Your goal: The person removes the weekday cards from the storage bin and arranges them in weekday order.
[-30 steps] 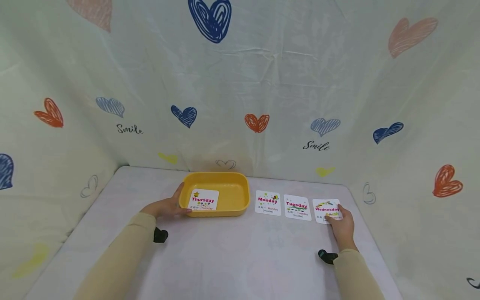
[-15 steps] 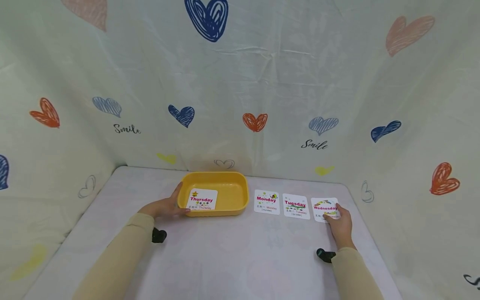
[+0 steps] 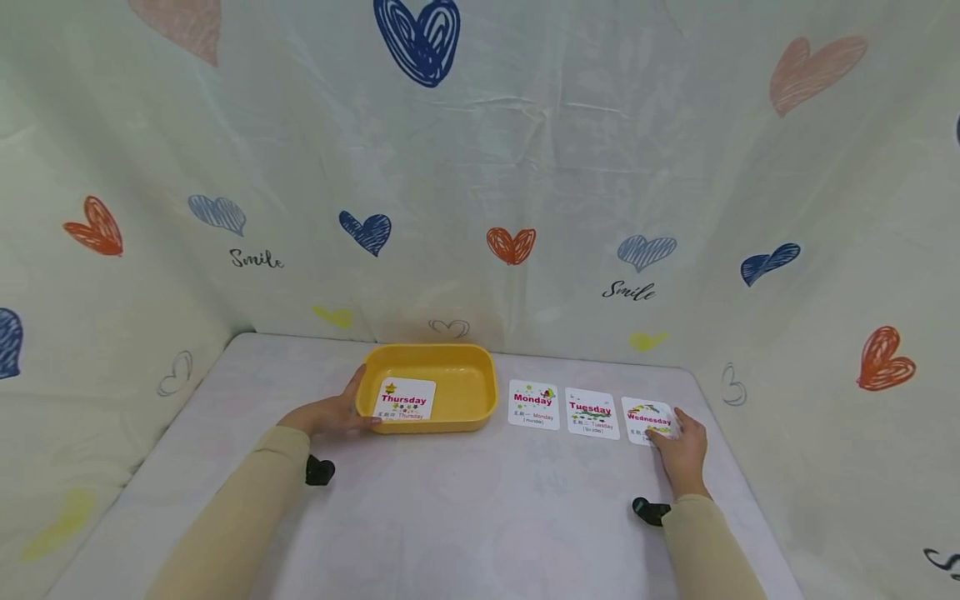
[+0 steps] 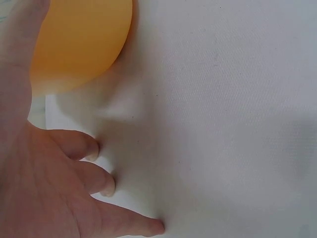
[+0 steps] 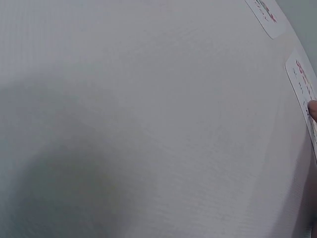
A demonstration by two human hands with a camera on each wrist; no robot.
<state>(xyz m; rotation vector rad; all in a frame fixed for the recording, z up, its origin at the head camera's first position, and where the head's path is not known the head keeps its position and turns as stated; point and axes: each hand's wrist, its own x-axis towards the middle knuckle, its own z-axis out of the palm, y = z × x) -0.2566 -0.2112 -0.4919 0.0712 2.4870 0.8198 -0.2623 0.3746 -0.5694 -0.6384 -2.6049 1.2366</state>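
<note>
My left hand (image 3: 330,415) holds the left end of a yellow plastic tray (image 3: 471,415), its thumb at the near corner. In the left wrist view, several fingers (image 4: 89,181) spread beside the tray (image 4: 81,44), tips on the table. A white Thursday card (image 3: 405,400) lies inside the tray, at its left. On the right, my right hand (image 3: 682,454) grips the Wednesday card (image 3: 647,414), thumb on its lower part and a finger at its right edge. Only a fingertip and part of this card (image 5: 299,79) show in the right wrist view.
A Monday card (image 3: 534,405) and a Tuesday card (image 3: 592,413) lie in a row between the tray and the Wednesday card. They rest on a white-covered table (image 3: 480,517). A curtain with printed hearts (image 3: 555,150) hangs behind the table's far edge.
The Wednesday card's right side has tipped slightly lower under my right hand. My left hand and the tray stay in place; the head view shifts slightly.
</note>
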